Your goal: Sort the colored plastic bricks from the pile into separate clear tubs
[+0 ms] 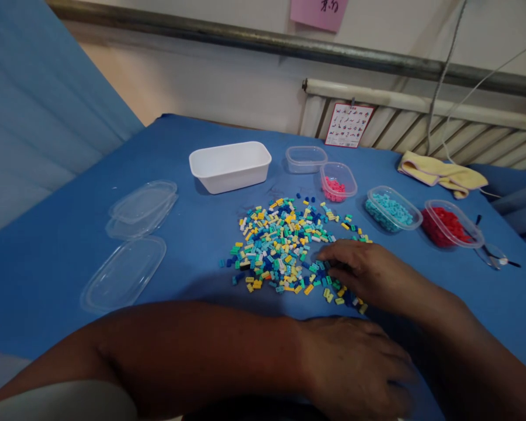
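closest to me in the head view is the left forearm (210, 351), bare below a pale sleeve (70, 403), crossing low and ending in the left hand (359, 365). that hand is palm down with its fingers loosely bent and smeared by blur, so i cannot tell whether it grips anything; i see it apart from the bricks.

just beyond it i have the right hand (370, 272), curled over the right edge of a pile of small bricks (284, 240) on the blue tabletop (210, 222). its fingertips dip in among the bricks, but i cannot tell whether one is pinched there.

the relation i judge to matter most: the bulk of the pile lies left of the right hand and a little farther from me, so the right hand is nearer. the left sits on my side of the pile's right end. the spread is roughly round, with no long axis i can name; single bricks point every way.

past the right hand, i see see-through boxes holding pink bricks (334, 190), turquoise bricks (394, 210) and red bricks (451, 225). behind the pile stands a white tub (241, 178); see-through lids (125, 272) lie at left.
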`<state>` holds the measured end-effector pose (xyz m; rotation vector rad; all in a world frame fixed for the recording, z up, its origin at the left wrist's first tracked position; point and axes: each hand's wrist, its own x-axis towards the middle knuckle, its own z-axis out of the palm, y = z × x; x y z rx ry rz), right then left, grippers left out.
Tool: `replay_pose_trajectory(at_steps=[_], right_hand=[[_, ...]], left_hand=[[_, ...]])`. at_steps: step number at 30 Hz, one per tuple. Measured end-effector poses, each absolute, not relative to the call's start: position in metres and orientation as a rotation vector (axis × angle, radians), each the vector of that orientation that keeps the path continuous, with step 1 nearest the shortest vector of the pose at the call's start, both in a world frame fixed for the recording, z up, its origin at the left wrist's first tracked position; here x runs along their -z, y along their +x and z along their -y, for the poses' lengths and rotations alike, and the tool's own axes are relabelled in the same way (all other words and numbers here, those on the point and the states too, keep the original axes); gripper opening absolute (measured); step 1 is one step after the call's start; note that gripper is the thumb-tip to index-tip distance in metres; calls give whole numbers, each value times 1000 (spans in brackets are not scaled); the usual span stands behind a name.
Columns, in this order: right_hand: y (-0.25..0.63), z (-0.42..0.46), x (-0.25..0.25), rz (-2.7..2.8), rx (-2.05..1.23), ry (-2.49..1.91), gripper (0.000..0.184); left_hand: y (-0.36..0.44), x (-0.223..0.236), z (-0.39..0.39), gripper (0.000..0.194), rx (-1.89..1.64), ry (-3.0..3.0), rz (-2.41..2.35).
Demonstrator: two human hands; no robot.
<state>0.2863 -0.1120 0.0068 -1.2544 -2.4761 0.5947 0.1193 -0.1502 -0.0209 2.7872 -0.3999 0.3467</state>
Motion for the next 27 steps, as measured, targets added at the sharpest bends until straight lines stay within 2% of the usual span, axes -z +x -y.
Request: replay_pose_trajectory(at_steps=[7,13,19,27], right_hand=[[274,113,4,2484,-454,-1242,28],[270,113,3,2540,-364,-1160,31],[265,113,5,2571,-284,-1148,20],[262,113,-1,2557,-408,-1201,20]], left_hand=[[119,20,152,38,-254,2837,356],[119,16,150,39,-293,2819,357],[120,11,148,36,-277,2826,412],[122,14,149,32,-329,2822,402]])
